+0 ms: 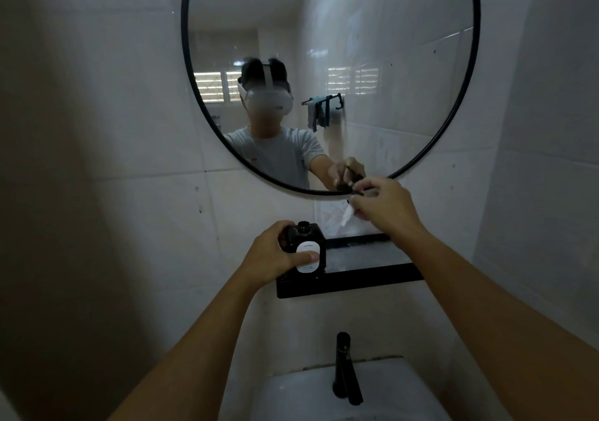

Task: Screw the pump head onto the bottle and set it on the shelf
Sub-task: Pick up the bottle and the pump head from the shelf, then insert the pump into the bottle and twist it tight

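Note:
A square black bottle (313, 240) with a white label stands at the left end of the black wall shelf (366, 279). Its round neck is open at the top. My left hand (275, 257) is wrapped around the bottle, thumb pressed on the label. My right hand (384, 203) is raised to the upper right of the bottle, apart from it. It pinches the black pump head (358, 188), whose white dip tube (346, 216) hangs down to the left, above the shelf.
A large round black-framed mirror (330, 77) hangs just above my right hand and reflects a person in a headset. Below the shelf stand a black faucet (344, 368) and a white basin (350, 394). Tiled walls close in on both sides.

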Motion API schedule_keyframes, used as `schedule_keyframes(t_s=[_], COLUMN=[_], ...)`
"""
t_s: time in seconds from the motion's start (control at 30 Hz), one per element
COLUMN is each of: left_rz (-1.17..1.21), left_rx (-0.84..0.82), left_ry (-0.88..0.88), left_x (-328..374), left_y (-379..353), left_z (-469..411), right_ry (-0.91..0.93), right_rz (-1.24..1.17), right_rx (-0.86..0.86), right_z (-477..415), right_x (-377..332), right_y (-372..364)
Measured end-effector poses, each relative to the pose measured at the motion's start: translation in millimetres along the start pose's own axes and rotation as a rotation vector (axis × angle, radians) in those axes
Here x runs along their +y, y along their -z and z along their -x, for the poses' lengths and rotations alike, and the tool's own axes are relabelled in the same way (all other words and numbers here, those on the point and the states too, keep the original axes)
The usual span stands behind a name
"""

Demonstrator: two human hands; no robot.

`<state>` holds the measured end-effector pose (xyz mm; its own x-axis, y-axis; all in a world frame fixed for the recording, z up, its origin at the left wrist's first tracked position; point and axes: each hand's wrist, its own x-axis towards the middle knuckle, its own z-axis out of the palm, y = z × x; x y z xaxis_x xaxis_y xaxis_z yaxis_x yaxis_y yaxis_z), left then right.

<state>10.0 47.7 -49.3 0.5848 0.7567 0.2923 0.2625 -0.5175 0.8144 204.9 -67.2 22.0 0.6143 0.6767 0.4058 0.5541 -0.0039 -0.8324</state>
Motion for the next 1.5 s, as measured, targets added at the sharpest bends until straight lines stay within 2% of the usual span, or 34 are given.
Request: schedule_keyframes(t_s=[0.17, 0.33, 0.53, 1.03, 1.5], left_rz=[-0.002, 0.007, 0.001, -0.002, -0.039], left_rx=[-0.001, -0.003, -0.003, -0.008, -0.004], left_ry=[-0.002, -0.008, -0.003, -0.016, -0.027], left_x=[1.2, 0.4, -2.9, -3.6, -2.2], left_y=[-1.4, -1.4, -1.9, -1.6, -1.1], left_z=[-1.1, -0.9, -2.8, -3.2, -2.5], right_ry=[0.274, 0.467, 0.622, 0.628, 0.347], right_rz=[-0.049, -0.145, -0.031, 0.019, -0.091], right_rx=[0.089, -0.002, -0.050, -0.110, -0.172], right_z=[3.3, 8.6, 6.9, 9.1, 18.7], right_x=[-33.1, -48.0, -42.4, -17.9, -8.2], right_y=[0.8, -17.2, -39.9, -46.3, -55.3])
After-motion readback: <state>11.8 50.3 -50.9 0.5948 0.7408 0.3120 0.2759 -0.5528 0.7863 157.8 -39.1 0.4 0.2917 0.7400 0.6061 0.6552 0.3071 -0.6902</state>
